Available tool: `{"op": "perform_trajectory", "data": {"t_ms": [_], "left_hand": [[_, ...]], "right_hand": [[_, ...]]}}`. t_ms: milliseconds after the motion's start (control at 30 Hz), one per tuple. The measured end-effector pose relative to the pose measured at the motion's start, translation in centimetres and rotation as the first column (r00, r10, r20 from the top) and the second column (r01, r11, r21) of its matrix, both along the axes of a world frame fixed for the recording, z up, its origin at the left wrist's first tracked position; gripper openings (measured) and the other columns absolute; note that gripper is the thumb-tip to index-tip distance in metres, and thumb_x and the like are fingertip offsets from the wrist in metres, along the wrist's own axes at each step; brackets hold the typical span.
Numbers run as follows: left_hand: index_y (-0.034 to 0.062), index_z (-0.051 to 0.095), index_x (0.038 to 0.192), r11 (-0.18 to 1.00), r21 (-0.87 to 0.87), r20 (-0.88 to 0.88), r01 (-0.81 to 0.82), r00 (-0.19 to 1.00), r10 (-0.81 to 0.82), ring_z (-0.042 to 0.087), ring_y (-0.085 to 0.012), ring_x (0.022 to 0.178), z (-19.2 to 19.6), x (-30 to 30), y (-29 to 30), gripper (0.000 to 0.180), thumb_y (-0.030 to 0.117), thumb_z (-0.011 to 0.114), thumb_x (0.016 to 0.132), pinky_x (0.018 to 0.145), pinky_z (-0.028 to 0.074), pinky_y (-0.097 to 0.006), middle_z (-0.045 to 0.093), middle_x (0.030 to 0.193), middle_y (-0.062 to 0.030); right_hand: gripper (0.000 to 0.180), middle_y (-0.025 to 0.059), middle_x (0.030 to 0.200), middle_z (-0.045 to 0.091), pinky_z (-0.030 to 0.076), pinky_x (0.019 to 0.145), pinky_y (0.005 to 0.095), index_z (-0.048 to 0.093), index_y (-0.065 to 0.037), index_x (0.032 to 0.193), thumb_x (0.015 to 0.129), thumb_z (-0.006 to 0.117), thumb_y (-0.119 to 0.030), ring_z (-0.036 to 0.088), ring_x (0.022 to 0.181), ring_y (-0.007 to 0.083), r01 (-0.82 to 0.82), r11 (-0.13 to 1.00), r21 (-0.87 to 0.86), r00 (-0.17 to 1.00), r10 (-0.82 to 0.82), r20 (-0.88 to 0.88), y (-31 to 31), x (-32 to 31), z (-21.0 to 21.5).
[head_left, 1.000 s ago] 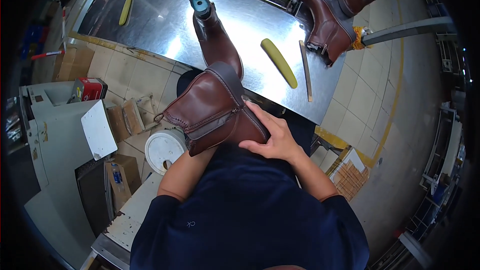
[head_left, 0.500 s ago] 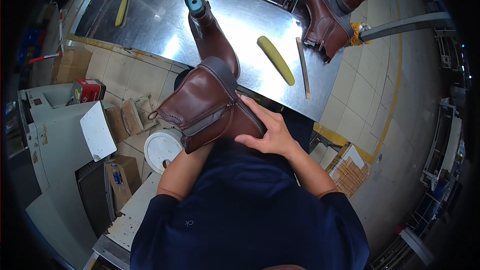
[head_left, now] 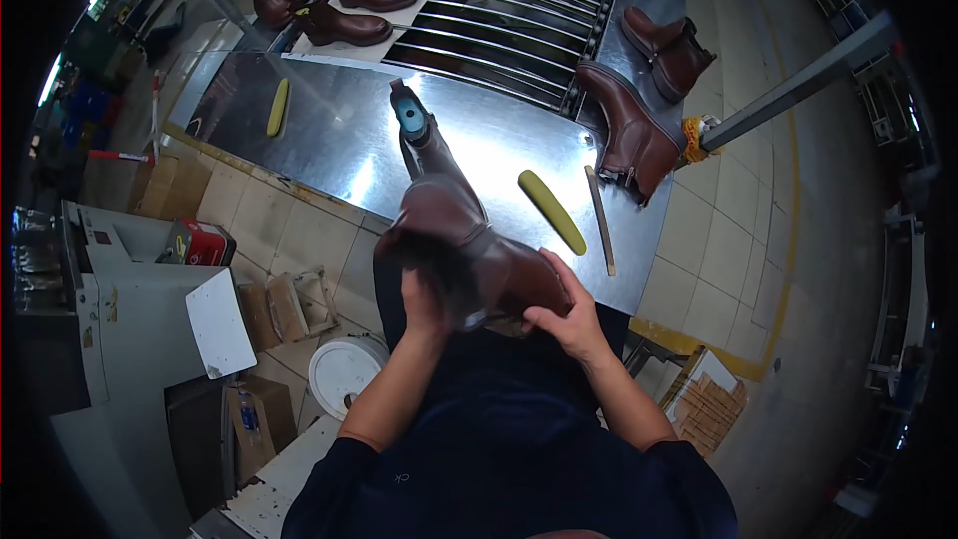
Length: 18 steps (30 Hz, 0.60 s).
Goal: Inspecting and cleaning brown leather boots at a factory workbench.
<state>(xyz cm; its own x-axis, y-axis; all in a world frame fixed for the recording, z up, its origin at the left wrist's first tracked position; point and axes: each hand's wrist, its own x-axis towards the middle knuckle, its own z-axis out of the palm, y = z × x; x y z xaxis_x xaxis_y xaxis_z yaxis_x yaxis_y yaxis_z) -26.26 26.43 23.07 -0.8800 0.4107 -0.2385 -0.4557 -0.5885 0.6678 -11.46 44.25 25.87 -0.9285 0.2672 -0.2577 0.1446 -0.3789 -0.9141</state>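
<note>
The left hand [head_left: 424, 291] and the right hand [head_left: 561, 314] both grasp a brown boot [head_left: 469, 245] near the body. A yellow stick [head_left: 552, 211] lies just right of it on the metal table [head_left: 329, 145].

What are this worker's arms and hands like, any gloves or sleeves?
No gloves: both the left hand and right hand are bare, with no rings or watch that I can make out. The forearms are bare too. Short dark navy sleeves end near the elbows, part of a plain dark navy top.
</note>
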Motion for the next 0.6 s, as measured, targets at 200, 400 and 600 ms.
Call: {"op": "perform_trajectory", "data": {"t_ms": [200, 400, 600], "left_hand": [[0.0007, 0.044, 0.149, 0.881, -0.407, -0.492, -0.24, 0.87, 0.01, 0.057, -0.0227, 0.13, 1.7, -4.5, 1.9, 0.053, 0.019, 0.065, 0.104, 0.109, 0.045, -0.035, 0.059, 0.144, -0.0177], [-0.0044, 0.022, 0.16, 0.61, -0.647, -0.689, -0.458, 0.694, -0.21, 0.03, -0.0416, 0.153, -4.6, -9.3, 4.9, 0.099, 0.025, 0.082, 0.087, 0.125, 0.025, -0.045, 0.03, 0.163, -0.0294], [0.004, 0.032, 0.158, 0.479, -0.606, -0.784, -0.636, 0.579, -0.224, 0.046, -0.0376, 0.141, -4.6, -9.6, 7.3, 0.073, 0.021, 0.067, 0.097, 0.116, 0.036, -0.043, 0.044, 0.153, -0.0215]], "right_hand": [[0.091, 0.0183, 0.133, 0.062, 0.059, 0.067, 0.0321, 0.027, -0.005, 0.162, 0.089, 0.079, -0.023, 0.073, 0.093, 0.0277, 0.186, 0.98, -0.077, 0.972, -0.195, -0.132, 1.9, 1.0, 0.1], [0.088, 0.017, 0.127, 0.066, 0.058, 0.067, 0.0336, 0.027, -0.003, 0.162, 0.09, 0.075, -0.022, 0.073, 0.086, 0.0262, 0.13, 0.965, -0.229, 0.981, -0.159, -0.113, 1.9, 1.3, 0.0], [0.083, 0.0165, 0.132, 0.064, 0.058, 0.067, 0.031, 0.029, -0.004, 0.162, 0.093, 0.073, -0.022, 0.074, 0.084, 0.0243, 0.145, 0.955, -0.26, 0.985, -0.166, -0.057, 0.6, 3.7, -1.2]]}}
